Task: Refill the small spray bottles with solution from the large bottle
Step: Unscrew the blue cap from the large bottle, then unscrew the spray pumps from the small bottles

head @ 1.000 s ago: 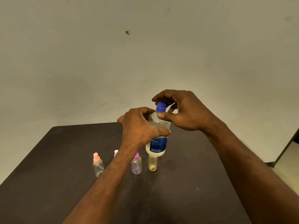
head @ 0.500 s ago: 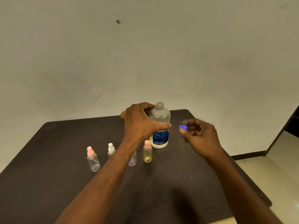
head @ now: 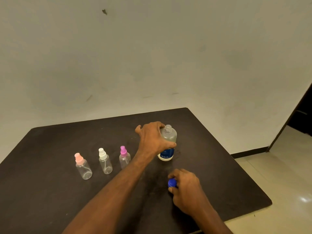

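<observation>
The large clear bottle [head: 169,136] with a blue label stands uncapped on the dark table [head: 50,196], and my left hand [head: 152,139] grips its body from the left. My right hand [head: 187,188] is low over the table in front of the bottle, pinching the blue cap [head: 172,182] in its fingertips. Three small clear spray bottles stand in a row to the left: one with a peach top [head: 83,168], one with a white top [head: 105,162], and one with a purple top [head: 124,157]. My left forearm may hide anything right of the purple one.
A plain wall rises just behind the table. The table's right edge [head: 249,179] drops off to a tiled floor [head: 287,183], with a dark doorway [head: 302,115] at the far right.
The cap came off the large bottle. My right hand carried it right and down to the table surface. The bottle now stands on the table, farther right of the small bottles.
</observation>
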